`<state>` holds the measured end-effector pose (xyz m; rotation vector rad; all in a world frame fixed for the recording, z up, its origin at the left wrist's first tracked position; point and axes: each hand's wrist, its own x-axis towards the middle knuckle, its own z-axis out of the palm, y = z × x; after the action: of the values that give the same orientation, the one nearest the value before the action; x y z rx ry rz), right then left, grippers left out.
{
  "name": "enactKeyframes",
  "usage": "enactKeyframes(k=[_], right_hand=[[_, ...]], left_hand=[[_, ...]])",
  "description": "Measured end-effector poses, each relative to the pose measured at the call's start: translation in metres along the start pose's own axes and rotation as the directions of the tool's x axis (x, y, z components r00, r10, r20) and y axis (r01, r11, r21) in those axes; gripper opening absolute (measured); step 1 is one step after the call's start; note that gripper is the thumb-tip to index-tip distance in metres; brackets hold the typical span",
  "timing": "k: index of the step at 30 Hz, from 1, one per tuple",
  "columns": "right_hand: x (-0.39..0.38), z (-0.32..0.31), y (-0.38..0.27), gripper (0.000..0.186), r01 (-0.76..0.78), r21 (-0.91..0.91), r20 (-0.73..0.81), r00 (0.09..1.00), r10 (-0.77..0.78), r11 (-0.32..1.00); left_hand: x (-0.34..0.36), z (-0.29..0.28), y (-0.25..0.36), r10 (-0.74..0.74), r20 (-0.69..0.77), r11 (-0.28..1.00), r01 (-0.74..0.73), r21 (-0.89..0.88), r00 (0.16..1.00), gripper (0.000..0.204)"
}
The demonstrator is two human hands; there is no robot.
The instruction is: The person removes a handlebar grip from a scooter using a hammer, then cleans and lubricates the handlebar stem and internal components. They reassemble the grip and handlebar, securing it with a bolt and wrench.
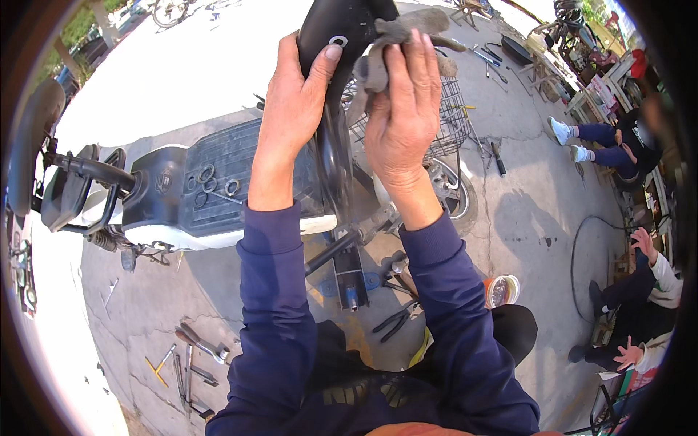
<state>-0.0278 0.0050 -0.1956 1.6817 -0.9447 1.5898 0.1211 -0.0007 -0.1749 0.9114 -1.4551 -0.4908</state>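
I'm watching through the head view: the left hand [291,109] is gripping the black curved part [350,25] at top centre, thumb lying on its face next to a pale-ringed round hole, fingers wrapping the far edge. The right hand [405,123] is laying its long, nearly straight fingers over a grey cloth [374,69], which is bunching against the right side of that same part. I'm not able to tell whether those fingers are pinching the cloth or only pressing it.

Below the hands, a white-edged scooter [167,236] is stretching left, its ribbed black footboard [254,152] carrying loose metal rings [204,174]. A wire basket [456,109] is sitting just right of the right wrist, a wheel [464,192] showing below it.

On the concrete: black-handled pliers [396,321] are lying between the forearms, an orange-and-white tub [503,291] is standing beside the right sleeve, and a yellow T-handled tool [158,370] is lying lower left near other tools. Two people are sitting at the right edge: one person [631,142] wearing white shoes, another person [631,291] holding both hands out.
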Motion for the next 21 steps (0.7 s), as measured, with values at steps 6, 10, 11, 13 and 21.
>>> enactKeyframes(k=[6, 10, 11, 13, 21], right_hand=[[-0.025, 0.024, -0.004, 0.065, 0.026, -0.014, 0.232, 0.972, -0.022, 1.000], [-0.024, 0.017, 0.000, 0.069, 0.102, -0.137, 0.361, 0.931, -0.046, 0.985], [-0.007, 0.015, 0.000, 0.069, 0.171, -0.184, 0.393, 0.915, -0.087, 0.968], [0.045, 0.020, -0.006, 0.073, 0.177, -0.182, 0.298, 0.947, -0.117, 0.967], [-0.035, 0.007, 0.052, 0.049, 0.417, -0.290, 0.508, 0.830, -0.230, 0.861]], left_hand=[[-0.007, -0.005, 0.013, -0.110, 0.153, 0.898, 0.164, -0.408, 0.982, 0.068], [-0.010, -0.004, 0.013, -0.107, 0.179, 0.888, 0.174, -0.425, 0.978, 0.071], [-0.011, -0.006, 0.017, -0.109, 0.150, 0.895, 0.163, -0.416, 0.983, 0.072], [-0.012, -0.009, 0.019, -0.128, 0.162, 0.895, 0.185, -0.407, 0.978, 0.083], [-0.005, -0.012, 0.010, -0.128, 0.237, 0.903, 0.212, -0.374, 0.963, 0.087]])
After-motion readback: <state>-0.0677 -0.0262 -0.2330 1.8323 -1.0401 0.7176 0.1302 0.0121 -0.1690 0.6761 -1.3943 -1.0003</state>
